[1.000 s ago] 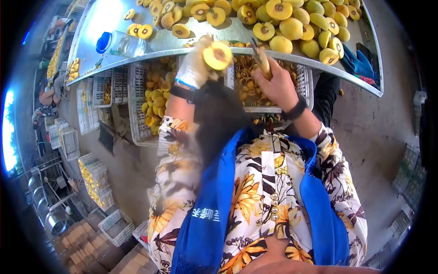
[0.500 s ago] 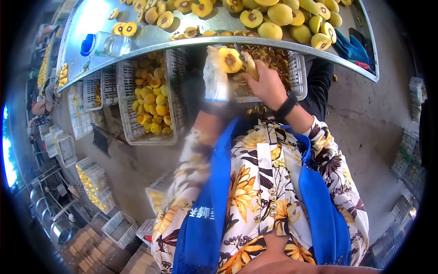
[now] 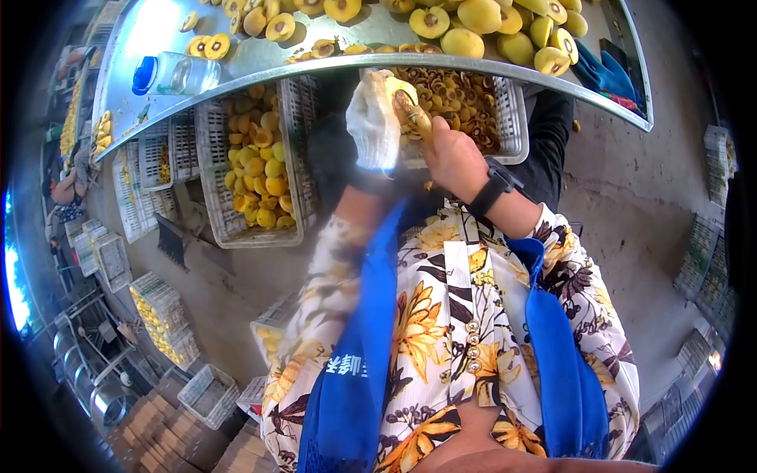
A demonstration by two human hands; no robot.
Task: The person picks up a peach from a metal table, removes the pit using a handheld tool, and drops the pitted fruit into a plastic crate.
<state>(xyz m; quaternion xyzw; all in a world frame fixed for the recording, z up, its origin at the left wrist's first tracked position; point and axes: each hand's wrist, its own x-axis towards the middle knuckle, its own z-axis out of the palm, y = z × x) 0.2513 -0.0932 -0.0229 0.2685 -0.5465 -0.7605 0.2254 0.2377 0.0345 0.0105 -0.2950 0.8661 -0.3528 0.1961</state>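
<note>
My left hand (image 3: 372, 124), in a white knitted glove, is closed around a yellow peach half (image 3: 399, 87) above a crate. The cut side faces my right hand (image 3: 459, 162), which is bare and wrapped round the light-brown handle of a pitting tool (image 3: 422, 126). The tool's tip meets the middle of the peach half, where its exact shape is hidden. Below both hands, the white plastic crate (image 3: 516, 130) holds many brown pits and scraps (image 3: 465, 98).
A metal table (image 3: 260, 75) bears whole and halved peaches (image 3: 481, 20), a water bottle (image 3: 177, 74) and blue gloves (image 3: 603, 79). Left of my hands stands a crate (image 3: 209, 173) of peach halves (image 3: 264, 169). Stacked crates (image 3: 162, 311) stand farther left.
The peach half has turned from facing up to facing my right hand. My right hand has moved slightly down, and the tool now reaches into the fruit's centre.
</note>
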